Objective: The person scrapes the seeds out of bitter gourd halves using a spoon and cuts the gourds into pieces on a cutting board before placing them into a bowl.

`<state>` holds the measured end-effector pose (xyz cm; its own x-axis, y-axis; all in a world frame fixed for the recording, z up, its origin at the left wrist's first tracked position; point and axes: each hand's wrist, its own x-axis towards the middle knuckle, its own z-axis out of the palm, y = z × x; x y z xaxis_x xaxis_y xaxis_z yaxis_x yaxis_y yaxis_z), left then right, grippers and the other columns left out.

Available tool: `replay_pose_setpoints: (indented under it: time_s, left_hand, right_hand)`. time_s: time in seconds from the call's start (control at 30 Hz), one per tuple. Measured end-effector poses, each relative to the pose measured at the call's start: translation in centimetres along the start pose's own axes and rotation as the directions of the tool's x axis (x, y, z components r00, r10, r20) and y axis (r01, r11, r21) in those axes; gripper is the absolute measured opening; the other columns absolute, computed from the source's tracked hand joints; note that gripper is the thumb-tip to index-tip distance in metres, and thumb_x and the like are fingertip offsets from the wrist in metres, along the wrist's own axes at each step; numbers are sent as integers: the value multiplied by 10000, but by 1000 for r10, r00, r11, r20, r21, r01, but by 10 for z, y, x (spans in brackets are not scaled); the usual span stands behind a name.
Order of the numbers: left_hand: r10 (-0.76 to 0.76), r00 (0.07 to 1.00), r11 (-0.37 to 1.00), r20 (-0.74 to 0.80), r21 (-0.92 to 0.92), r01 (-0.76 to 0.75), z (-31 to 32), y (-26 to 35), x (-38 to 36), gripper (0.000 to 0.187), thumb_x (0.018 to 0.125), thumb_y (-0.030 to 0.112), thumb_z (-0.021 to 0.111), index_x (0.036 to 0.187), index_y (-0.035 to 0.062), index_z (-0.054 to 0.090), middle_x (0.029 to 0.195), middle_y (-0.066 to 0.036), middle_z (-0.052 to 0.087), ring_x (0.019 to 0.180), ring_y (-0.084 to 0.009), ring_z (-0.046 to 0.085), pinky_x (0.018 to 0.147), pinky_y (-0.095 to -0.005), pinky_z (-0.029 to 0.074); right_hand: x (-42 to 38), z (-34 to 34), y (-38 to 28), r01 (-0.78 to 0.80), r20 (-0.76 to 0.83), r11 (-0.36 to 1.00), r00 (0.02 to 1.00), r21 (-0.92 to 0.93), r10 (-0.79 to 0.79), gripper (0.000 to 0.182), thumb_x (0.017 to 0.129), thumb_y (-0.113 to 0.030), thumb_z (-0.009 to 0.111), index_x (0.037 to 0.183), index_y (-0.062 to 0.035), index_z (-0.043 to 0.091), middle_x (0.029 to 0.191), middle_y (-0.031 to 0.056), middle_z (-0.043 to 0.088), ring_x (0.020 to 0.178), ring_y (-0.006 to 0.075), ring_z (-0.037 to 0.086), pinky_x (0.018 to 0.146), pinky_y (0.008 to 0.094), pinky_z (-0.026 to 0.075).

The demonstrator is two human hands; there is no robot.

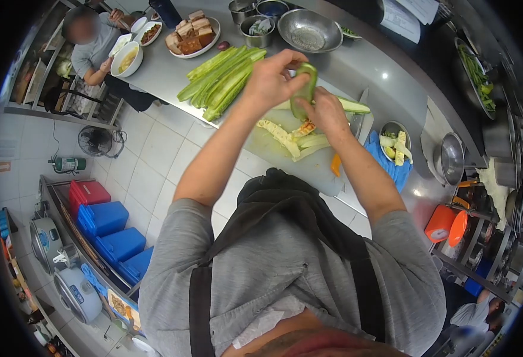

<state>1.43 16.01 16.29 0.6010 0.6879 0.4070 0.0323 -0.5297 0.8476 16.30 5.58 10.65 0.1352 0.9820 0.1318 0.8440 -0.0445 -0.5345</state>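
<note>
My left hand (275,78) grips the upper part of a green cucumber-like vegetable (303,89), held up above the cutting board. My right hand (327,110) is closed around its lower end, with the thumb against it. Beneath them, the pale cutting board (267,153) carries pale seedy core strips (280,138) and a further green length (351,106) beside my right hand. Long cut green strips (226,77) lie in a pile left of my left hand. An orange handle (335,165) rests at the board's near edge.
A bowl of scraps (395,141) stands on a blue cloth (386,163) at the right. Behind are a metal bowl (310,30), small metal pots (257,31) and a plate of meat chunks (193,34). Another person (92,47) holds a white bowl (126,59) at the far left.
</note>
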Motion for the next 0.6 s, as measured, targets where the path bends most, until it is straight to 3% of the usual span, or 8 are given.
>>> replay_pose_setpoints:
  time_s: [0.1,0.2,0.27,0.33,0.4,0.47,0.5,0.6]
  left_hand:
    - [5,992,921,-127,-387,-54,36,-26,-3,402,830,158,782,1170,1,636,1101,-142,678,1131,-213,632,915,-339,518]
    - [-178,952,982,250,104,156,52,-76,-39,420,906,258,687,1222,-9,612,1157,-165,656,1182,-254,595,965,-375,488]
    - [-255,873,962,415,203,185,63,-91,-57,423,928,287,651,1225,-12,611,1140,-157,665,1145,-260,612,963,-384,488]
    - [-386,803,902,454,2,432,69,-96,-70,409,947,295,618,1222,-8,613,1064,-137,681,1042,-239,633,937,-368,495]
    - [-396,805,903,443,29,428,62,-103,-79,395,954,289,609,1220,-3,616,1029,-127,682,957,-224,640,871,-360,515]
    - [-407,812,904,418,54,425,43,-106,-87,381,962,283,600,1217,2,619,993,-117,683,872,-208,647,804,-351,534]
    - [-478,764,858,433,41,513,28,-106,-95,373,962,287,600,1205,5,624,963,-107,679,800,-185,642,723,-328,530]
    - [-613,658,740,437,26,672,-15,-111,-119,365,959,296,608,1181,7,633,885,-85,666,665,-147,619,591,-291,508]
  right_hand:
    - [-8,-1,25,-119,-235,980,960,159,155,419,905,-376,649,1077,5,675,905,236,674,858,425,656,792,483,504]
    - [-17,2,47,-259,-280,870,874,420,396,406,903,-361,668,1048,18,672,840,210,684,820,399,678,743,459,503]
    - [-18,2,55,-427,17,434,728,793,686,441,890,-366,691,1078,32,670,838,173,702,788,321,690,708,412,505]
    - [-25,5,62,-434,13,441,725,785,689,477,878,-373,705,1096,50,663,820,141,695,762,286,674,701,394,503]
    - [-39,20,80,-447,21,446,724,776,689,515,865,-380,718,1114,67,657,802,108,688,735,250,659,693,376,501]
    - [-59,47,125,-438,-57,771,853,462,519,484,845,-364,732,1154,3,672,760,96,657,699,213,622,693,357,497]
    - [-68,44,133,-438,-49,771,856,462,515,484,845,-364,732,1154,3,672,760,96,657,699,213,622,693,357,497]
    - [-94,46,136,-523,276,804,847,284,454,433,816,-357,745,1156,-92,700,784,109,660,719,224,626,703,363,496]
